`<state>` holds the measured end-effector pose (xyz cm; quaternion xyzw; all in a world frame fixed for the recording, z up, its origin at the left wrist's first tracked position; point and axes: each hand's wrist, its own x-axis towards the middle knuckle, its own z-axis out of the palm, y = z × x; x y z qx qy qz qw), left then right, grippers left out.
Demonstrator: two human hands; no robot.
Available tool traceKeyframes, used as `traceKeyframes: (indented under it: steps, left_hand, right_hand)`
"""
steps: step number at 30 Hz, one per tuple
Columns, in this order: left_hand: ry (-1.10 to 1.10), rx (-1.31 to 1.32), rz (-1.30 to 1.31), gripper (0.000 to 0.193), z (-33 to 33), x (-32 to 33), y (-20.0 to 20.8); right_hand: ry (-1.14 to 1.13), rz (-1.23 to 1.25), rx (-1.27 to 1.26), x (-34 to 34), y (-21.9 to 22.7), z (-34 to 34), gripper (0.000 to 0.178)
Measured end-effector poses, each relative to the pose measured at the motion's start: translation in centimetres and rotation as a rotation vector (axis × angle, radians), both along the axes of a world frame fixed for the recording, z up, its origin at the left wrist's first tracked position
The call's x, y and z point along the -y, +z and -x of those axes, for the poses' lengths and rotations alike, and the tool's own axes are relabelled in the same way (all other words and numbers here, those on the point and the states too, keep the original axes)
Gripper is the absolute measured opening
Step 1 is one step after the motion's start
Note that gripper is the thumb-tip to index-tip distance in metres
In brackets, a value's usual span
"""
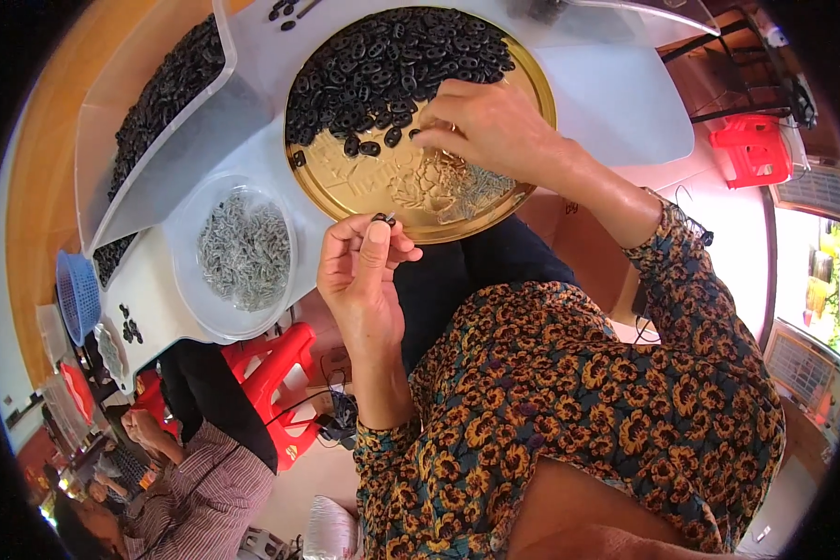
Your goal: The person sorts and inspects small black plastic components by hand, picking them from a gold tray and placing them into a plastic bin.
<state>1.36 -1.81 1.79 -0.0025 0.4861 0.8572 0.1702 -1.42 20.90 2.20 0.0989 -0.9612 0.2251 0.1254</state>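
Note:
My left hand (362, 271) is closed in a pinch at the near rim of a round golden tray (336, 187), with a small black oval piece (380, 218) between thumb and fingers. A short pale pin-like bit shows beside that piece. Over the tray reaches my right hand (485, 126), fingers bent and pointing left; a black piece shows at its fingertips, and whether it is gripped I cannot tell. A heap of black oval pieces with holes (392, 61) covers the tray's far side. Small silvery metal parts (481, 193) lie at its near right.
Left of the tray stands a round clear tub of silvery parts (245, 247). Beyond it is a large translucent bin (159, 177) holding black pieces. A blue basket (77, 294) and red stool (285, 383) are farther left. A person in a striped shirt (205, 495) sits at lower left.

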Motion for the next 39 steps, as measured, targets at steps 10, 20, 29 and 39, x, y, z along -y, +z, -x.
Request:
traceKeyframes:
  steps: [10, 20, 29, 39]
  left_hand:
    - [0.031, -0.049, 0.01, 0.014, 0.4, -0.4, 0.2]
    - [0.003, -0.243, -0.045, 0.015, 1.3, -2.4, 1.1]
    - [0.028, -0.372, -0.065, 0.012, 0.8, -2.5, 1.5]
    - [0.019, -0.499, -0.006, 0.015, 0.2, -2.0, 2.3]
  right_hand:
    - [-0.006, 0.113, 0.097, 1.1, -0.5, 0.6, 0.016]
    - [0.026, 1.037, 0.542, 1.9, 2.7, -0.9, 0.022]
    - [0.169, 1.475, 0.46, 3.0, 2.5, -2.1, 0.025]
    - [0.203, 1.836, 0.609, 3.6, 2.9, -3.1, 0.026]
